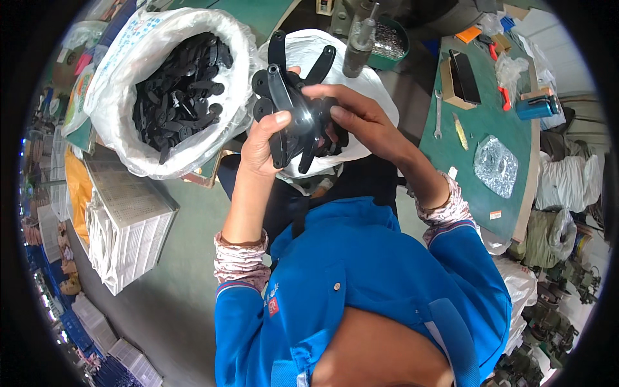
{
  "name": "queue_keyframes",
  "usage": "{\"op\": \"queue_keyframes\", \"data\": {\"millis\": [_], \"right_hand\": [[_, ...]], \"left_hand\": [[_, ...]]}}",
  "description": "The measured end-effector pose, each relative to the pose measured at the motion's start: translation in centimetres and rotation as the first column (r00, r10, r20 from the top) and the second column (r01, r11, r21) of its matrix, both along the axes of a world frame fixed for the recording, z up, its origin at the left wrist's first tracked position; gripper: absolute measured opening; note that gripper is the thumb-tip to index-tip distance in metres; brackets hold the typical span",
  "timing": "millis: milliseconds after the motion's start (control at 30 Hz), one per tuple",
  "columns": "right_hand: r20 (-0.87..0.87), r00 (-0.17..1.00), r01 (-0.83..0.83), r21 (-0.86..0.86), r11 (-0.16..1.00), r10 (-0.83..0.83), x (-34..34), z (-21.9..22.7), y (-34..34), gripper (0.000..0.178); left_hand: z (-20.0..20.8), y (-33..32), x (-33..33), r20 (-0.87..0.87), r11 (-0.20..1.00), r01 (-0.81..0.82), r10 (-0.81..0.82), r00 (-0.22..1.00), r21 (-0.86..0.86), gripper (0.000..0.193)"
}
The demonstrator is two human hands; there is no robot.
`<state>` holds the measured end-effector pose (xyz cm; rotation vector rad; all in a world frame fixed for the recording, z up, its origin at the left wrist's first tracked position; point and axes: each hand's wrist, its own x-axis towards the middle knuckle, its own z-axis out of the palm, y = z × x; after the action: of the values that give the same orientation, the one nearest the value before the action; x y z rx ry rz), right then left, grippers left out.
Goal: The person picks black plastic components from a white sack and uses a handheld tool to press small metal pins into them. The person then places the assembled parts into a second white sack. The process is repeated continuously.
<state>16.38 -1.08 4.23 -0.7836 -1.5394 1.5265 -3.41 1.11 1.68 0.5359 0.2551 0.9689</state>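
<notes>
Left fingers (276,122) and right fingers (345,97) — black arm-shaped parts (298,119) between them.

Bag (109,97) (loose parts (171,106) inside) left of the held parts (293,122), wrench (438,116) on the table (490,122) at right

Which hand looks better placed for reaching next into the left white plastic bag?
Probably the left hand: it is nearer that white plastic bag, though holding glossy black elongated parts; the right hand is farther off.

Blue print (143,26) on white sack (106,126), small lettering (271,294) on blue jacket (367,251), illegible
</notes>
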Motion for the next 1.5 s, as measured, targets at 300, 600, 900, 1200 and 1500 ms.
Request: {"op": "queue_keyframes", "data": {"millis": [300,600,900,1200,1500], "right_hand": [[0.020,0.987,0.158,0.109,0.981,-0.162,2.7,-2.1,-1.1,0.024],[0.097,0.938,0.340,-0.074,0.938,-0.332,4.1,-1.3,-1.2,0.028],[0.006,0.945,0.324,-0.121,0.938,-0.326,3.3,-0.5,-0.7,0.033],[-0.009,0.884,0.465,0.114,0.878,-0.467,5.6,7.2,6.4,0.035],[0.174,0.889,0.452,-0.175,0.875,-0.424,5.2,8.9,9.1,0.025]], "left_hand": [[0.0,-0.1,3.2,-0.038,0.998,-0.034,0.031,0.999,-0.057,0.072],[-0.2,-0.5,3.0,-0.137,0.985,-0.159,0.150,0.979,-0.061,0.067],[-0.2,-0.8,3.9,-0.194,0.986,-0.158,0.144,0.970,-0.060,0.065],[-0.4,-0.8,3.3,-0.125,0.977,-0.211,0.207,0.970,-0.024,0.070],[0.2,-0.8,3.7,-0.143,0.958,-0.287,0.283,0.949,-0.010,0.069]]}}
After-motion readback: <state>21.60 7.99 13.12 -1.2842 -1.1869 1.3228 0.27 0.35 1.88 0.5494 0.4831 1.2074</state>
